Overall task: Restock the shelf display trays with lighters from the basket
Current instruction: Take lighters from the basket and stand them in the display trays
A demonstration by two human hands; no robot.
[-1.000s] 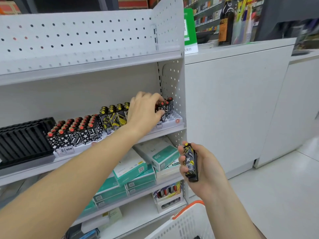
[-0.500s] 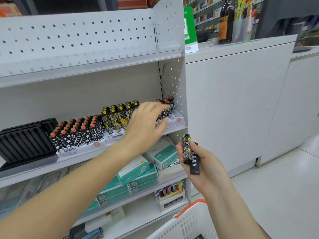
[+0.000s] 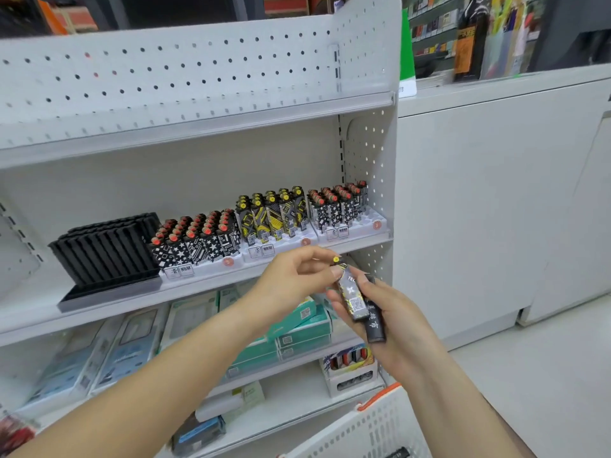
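A white shelf [image 3: 198,292] is seen carrying three white trays [image 3: 353,231] of upright lighters, with a black rack [image 3: 105,249] at their left. Gaps are left along the tray fronts, presumably the slots to be refilled. Below and right of the shelf, the rim of the basket [image 3: 373,424] is kept within reach. Just in front of the shelf edge, two lighters are gripped in the right hand [image 3: 393,322], apparently as a small reserve. The yellow-patterned lighter [image 3: 352,297] is pinched at its top by the left hand [image 3: 297,279], fingers closed on it, probably for placing beside the matching yellow row.
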